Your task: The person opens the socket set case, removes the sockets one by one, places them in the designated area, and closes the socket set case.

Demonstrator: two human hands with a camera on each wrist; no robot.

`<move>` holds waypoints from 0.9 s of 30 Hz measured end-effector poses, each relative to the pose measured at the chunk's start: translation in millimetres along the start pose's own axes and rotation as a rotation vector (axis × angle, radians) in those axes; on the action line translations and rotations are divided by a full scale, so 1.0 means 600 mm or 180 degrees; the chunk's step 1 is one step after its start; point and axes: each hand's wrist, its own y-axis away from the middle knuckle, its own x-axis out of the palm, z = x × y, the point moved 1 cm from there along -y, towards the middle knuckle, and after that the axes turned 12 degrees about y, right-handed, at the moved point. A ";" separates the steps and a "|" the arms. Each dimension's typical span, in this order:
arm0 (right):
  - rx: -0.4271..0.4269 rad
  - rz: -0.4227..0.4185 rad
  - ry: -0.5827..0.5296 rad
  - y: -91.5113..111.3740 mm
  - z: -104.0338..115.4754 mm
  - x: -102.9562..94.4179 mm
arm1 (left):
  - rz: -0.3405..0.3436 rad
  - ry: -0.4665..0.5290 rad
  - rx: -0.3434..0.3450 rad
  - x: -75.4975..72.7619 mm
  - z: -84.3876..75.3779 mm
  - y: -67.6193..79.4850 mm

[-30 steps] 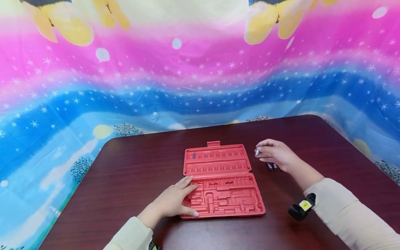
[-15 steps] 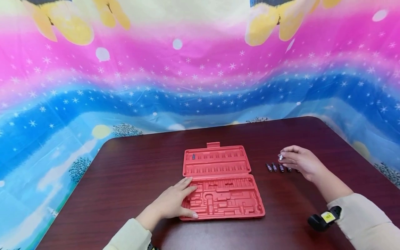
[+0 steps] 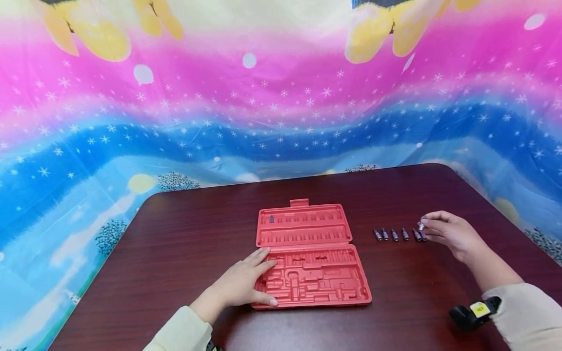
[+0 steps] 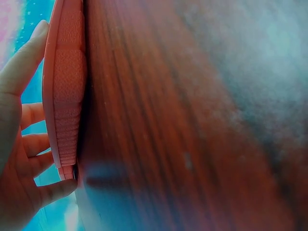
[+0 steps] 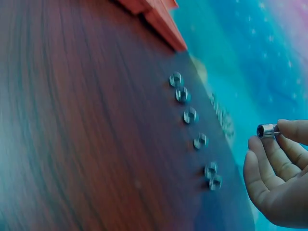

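Observation:
An opened red plastic tool case (image 3: 316, 280) lies on the table. My left hand (image 3: 239, 282) rests along its left rim, fingers spread and fairly straight, thumb by the front left corner; the left wrist view shows this hand (image 4: 19, 154) against the case's side (image 4: 67, 96). Off to the right, my right hand (image 3: 454, 234) pinches a small silver socket (image 5: 266, 130) between thumb and fingers, held above the tabletop. Just left of that hand, several small dark-ended metal socket pieces (image 3: 394, 235) lie in a row, their round ends visible in the right wrist view.
One dark bit (image 3: 271, 219) sits in a slot of the case's far half (image 3: 303, 229). The dark wooden table (image 3: 197, 229) ends at a patterned cloth backdrop (image 3: 281, 97) behind and at both sides.
My right hand has moved right with the socket, away from the case, uncovering the row of metal pieces. The left hand has stayed on the case.

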 end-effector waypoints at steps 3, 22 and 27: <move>0.0080 -0.0066 0.0006 0.002 -0.012 -0.017 | 0.0002 0.0010 -0.0014 0.001 0.001 0.000; 0.0537 -0.0048 0.1103 -0.014 -0.057 -0.057 | 0.0062 0.0033 -0.0071 0.002 0.003 0.001; 0.0591 -0.0065 0.1679 -0.020 -0.057 -0.055 | 0.0077 0.0028 -0.0077 0.002 0.003 0.000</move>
